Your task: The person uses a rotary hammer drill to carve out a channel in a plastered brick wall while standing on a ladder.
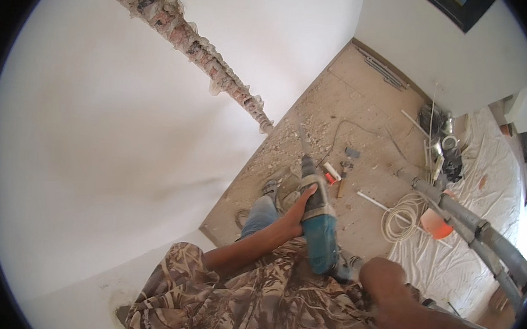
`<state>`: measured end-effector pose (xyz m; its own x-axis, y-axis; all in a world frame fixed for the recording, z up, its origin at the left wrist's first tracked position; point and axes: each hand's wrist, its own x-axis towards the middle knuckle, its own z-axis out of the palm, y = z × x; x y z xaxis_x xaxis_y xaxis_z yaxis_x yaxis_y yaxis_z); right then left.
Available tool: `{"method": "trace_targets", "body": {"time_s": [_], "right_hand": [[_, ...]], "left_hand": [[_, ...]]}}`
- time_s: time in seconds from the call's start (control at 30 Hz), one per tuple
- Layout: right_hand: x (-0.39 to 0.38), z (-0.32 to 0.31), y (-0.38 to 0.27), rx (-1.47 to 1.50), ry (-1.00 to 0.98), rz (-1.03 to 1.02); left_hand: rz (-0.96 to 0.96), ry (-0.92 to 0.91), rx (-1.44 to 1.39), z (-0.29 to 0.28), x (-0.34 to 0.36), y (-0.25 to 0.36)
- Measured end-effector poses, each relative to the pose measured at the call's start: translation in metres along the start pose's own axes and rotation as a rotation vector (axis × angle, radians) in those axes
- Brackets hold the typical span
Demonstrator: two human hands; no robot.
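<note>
A teal and black rotary hammer (321, 236) with a long chisel bit (303, 137) slants up and away from my body. My left hand (307, 207) wraps round its front housing, the thumb lying on top. At the tool's rear handle, my right hand (384, 275) is closed; its fingers are mostly hidden behind the hand itself. The bit's far end is over the rubble by the foot of the wall, and I cannot tell whether it touches anything. A rough groove (189, 43) exposing brick runs along the white wall (96, 110), down to near the floor.
Rubble (290, 133) litters the floor beside the wall. A hammer (343, 177) lies near a red and white tube (331, 174). To the right are coiled cable (399, 223), an orange bucket (435, 224), grey pipes (456, 211) and a white dust sheet (477, 161). Thin metal lengths (385, 72) lie farther back.
</note>
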<state>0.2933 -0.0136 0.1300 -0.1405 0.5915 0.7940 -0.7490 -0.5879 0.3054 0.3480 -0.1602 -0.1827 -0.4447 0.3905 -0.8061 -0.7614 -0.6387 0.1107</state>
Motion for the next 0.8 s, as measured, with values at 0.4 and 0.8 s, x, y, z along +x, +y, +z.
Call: {"method": "trace_targets", "body": {"time_s": [0.4,0.8], "right_hand": [[-0.022,-0.065,-0.034,-0.164,-0.041,0.719],[-0.024,-0.137,-0.07,-0.093,-0.188,0.875]], "left_hand": [[-0.045,0.16,-0.174,-0.061,0.003,-0.01],[0.158,0.285,-0.282,-0.128,-0.065,-0.005]]}}
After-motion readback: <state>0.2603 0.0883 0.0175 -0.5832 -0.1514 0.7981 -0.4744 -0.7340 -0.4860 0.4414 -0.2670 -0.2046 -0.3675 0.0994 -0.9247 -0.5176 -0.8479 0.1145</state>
